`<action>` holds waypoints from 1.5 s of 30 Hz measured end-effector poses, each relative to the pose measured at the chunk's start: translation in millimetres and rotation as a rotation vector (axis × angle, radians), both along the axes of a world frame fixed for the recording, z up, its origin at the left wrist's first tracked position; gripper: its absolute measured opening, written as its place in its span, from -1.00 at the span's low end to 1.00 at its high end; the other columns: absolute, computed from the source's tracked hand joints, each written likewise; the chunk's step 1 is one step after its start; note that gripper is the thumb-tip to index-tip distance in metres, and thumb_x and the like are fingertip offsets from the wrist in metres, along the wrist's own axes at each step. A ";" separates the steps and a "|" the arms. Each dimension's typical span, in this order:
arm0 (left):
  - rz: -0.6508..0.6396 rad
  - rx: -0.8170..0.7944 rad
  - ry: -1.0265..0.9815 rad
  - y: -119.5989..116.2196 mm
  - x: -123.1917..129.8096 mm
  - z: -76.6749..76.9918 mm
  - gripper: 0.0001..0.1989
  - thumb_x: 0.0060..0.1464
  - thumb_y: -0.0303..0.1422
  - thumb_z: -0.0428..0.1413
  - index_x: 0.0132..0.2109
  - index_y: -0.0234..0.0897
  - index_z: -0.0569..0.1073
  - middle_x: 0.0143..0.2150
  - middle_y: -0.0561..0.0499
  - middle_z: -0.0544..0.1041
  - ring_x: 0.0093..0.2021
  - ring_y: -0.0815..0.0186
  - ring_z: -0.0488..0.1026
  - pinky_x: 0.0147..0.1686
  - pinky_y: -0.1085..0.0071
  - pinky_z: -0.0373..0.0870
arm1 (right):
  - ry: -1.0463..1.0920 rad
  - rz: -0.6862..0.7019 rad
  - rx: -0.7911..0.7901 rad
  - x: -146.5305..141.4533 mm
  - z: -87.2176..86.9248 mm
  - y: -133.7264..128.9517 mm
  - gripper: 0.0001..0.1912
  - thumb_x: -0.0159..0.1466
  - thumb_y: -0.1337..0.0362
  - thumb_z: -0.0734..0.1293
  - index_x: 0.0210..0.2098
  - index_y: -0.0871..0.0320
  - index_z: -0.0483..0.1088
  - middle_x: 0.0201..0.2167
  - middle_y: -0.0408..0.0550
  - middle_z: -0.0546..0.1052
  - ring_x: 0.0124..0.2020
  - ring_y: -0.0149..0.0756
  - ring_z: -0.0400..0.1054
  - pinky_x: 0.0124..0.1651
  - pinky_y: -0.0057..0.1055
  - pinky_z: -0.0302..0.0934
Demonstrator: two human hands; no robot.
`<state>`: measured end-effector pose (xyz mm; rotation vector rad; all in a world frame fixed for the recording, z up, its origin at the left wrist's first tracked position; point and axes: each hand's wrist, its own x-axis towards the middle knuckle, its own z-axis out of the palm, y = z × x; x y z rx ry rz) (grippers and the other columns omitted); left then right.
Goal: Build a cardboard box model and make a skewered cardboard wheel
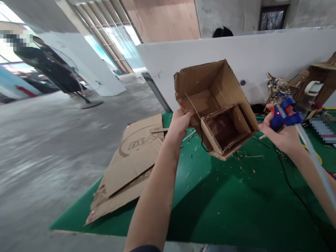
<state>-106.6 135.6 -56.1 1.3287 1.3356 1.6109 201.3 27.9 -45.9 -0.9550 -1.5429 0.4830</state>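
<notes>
My left hand (181, 122) grips the left wall of an open cardboard box (199, 78), held tilted above the green table. Inside that box, at its lower right, sits a smaller cardboard box (213, 135) whose opening faces me. A thin pale strand stretches across the left part of the larger box. To the right, my right hand (279, 134) is closed around a blue hot glue gun (287, 113) with a lit red light. A long translucent glue stick (312, 154) sticks out of the gun's back. Clumped debris covers the area around its nozzle.
Flat cardboard sheets (133, 164) lie on the left of the green table (210, 210), among scattered scraps. A black cord (288, 182) runs along the right. A tape roll (313, 88) and cardboard pieces stand at the back right, before a white partition (162, 63). A person (52, 66) stands far left.
</notes>
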 end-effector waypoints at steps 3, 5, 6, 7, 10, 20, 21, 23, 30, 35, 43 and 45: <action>-0.033 -0.033 -0.037 -1.4 1.0 2.5 -0.73 -0.17 -0.32 0.20 -0.25 -0.33 0.49 -0.37 -0.08 0.59 -0.45 0.25 0.51 -0.57 0.44 0.41 | -0.118 0.075 -0.008 2.2 -6.8 7.5 -0.45 0.15 0.18 0.43 0.06 0.04 0.18 -0.43 -0.21 0.34 -0.41 -0.31 0.32 -0.24 -0.26 0.34; -0.029 -0.016 -0.036 -3.0 0.9 4.3 -0.75 -0.16 -0.33 0.19 -0.25 -0.33 0.49 -0.36 -0.08 0.59 -0.43 0.24 0.52 -0.54 0.43 0.43 | -0.185 0.114 -0.001 4.5 -13.0 13.0 -0.42 0.13 0.17 0.45 0.05 0.04 0.16 -0.41 -0.21 0.35 -0.40 -0.31 0.33 -0.22 -0.25 0.34; -0.020 -0.004 -0.031 -3.5 0.5 4.9 -0.76 -0.15 -0.33 0.18 -0.26 -0.32 0.49 -0.35 -0.07 0.59 -0.41 0.24 0.52 -0.52 0.43 0.45 | -0.217 0.124 0.001 5.8 -16.2 15.5 -0.41 0.12 0.16 0.46 0.04 0.05 0.15 -0.40 -0.21 0.36 -0.40 -0.31 0.33 -0.21 -0.25 0.33; -0.009 0.008 -0.025 -3.6 -0.2 5.2 -0.76 -0.14 -0.33 0.18 -0.25 -0.32 0.49 -0.35 -0.07 0.59 -0.39 0.24 0.53 -0.48 0.42 0.46 | -0.243 0.124 0.005 7.2 -19.5 17.8 -0.40 0.11 0.13 0.47 0.04 0.05 0.14 -0.39 -0.20 0.37 -0.40 -0.31 0.33 -0.21 -0.25 0.33; -0.008 0.043 -0.010 -2.2 -2.2 4.7 -0.75 -0.13 -0.33 0.19 -0.23 -0.30 0.49 -0.32 -0.05 0.60 -0.27 0.22 0.55 -0.33 0.39 0.52 | -0.301 0.083 0.001 11.4 -28.2 23.4 -0.31 0.06 0.04 0.51 0.04 0.05 0.13 -0.40 -0.19 0.37 -0.40 -0.28 0.34 -0.23 -0.24 0.32; -0.034 0.132 0.049 0.0 4.2 3.1 -0.74 -0.09 -0.36 0.16 -0.18 -0.33 0.50 -0.18 -0.08 0.62 -0.11 0.17 0.54 -0.09 0.28 0.49 | -0.343 -0.122 0.017 12.4 -36.4 23.6 -0.37 0.03 -0.02 0.51 -0.07 0.07 0.19 -0.40 -0.10 0.47 -0.43 -0.15 0.42 -0.32 -0.18 0.33; -0.037 0.140 0.053 0.4 5.0 2.3 -0.73 -0.09 -0.36 0.16 -0.18 -0.33 0.49 -0.18 -0.09 0.62 -0.11 0.17 0.54 -0.08 0.27 0.49 | -0.327 -0.155 0.024 10.9 -37.9 22.8 -0.38 0.04 -0.01 0.51 -0.07 0.08 0.20 -0.40 -0.08 0.49 -0.42 -0.14 0.43 -0.31 -0.16 0.34; -0.038 0.145 0.062 2.1 6.6 0.3 -0.73 -0.07 -0.34 0.16 -0.17 -0.33 0.49 -0.18 -0.10 0.61 -0.11 0.16 0.54 -0.08 0.25 0.48 | -0.291 -0.225 0.048 8.2 -42.5 22.1 -0.39 0.05 -0.01 0.50 -0.06 0.08 0.21 -0.39 -0.08 0.51 -0.43 -0.15 0.44 -0.31 -0.16 0.34; 0.030 0.155 0.127 12.6 13.5 -11.5 -0.74 -0.05 -0.34 0.14 -0.16 -0.32 0.44 -0.23 -0.10 0.58 -0.14 0.17 0.52 -0.12 0.28 0.47 | -0.276 -0.334 0.131 6.4 -58.4 26.5 -0.48 0.09 0.00 0.48 -0.09 0.05 0.25 -0.39 -0.08 0.55 -0.40 -0.16 0.46 -0.31 -0.24 0.35; 0.215 0.145 0.218 15.9 18.7 -23.4 -0.77 0.02 -0.36 0.10 -0.14 -0.24 0.30 -0.28 -0.04 0.51 -0.19 0.20 0.50 -0.19 0.32 0.44 | -0.282 -0.265 0.055 2.8 -71.0 31.1 -0.49 0.10 0.02 0.45 -0.08 0.09 0.24 -0.37 0.02 0.56 -0.37 -0.05 0.49 -0.32 -0.19 0.36; 0.329 0.114 0.404 7.4 25.2 -21.9 -0.84 0.06 -0.34 0.08 -0.27 -0.17 0.19 -0.36 -0.01 0.41 -0.27 0.17 0.45 -0.21 0.29 0.33 | -0.393 -0.122 -0.012 1.0 -103.2 36.8 -0.38 0.06 0.20 0.48 0.03 0.12 0.17 -0.29 0.08 0.57 -0.35 -0.06 0.50 -0.30 -0.23 0.36; 0.315 0.110 0.401 6.6 24.9 -20.5 -0.84 0.06 -0.34 0.07 -0.26 -0.18 0.20 -0.35 -0.02 0.41 -0.28 0.18 0.45 -0.21 0.29 0.32 | -0.412 -0.083 -0.005 1.2 -105.7 36.2 -0.34 0.06 0.17 0.49 0.05 0.13 0.15 -0.29 0.10 0.57 -0.35 -0.06 0.49 -0.29 -0.23 0.37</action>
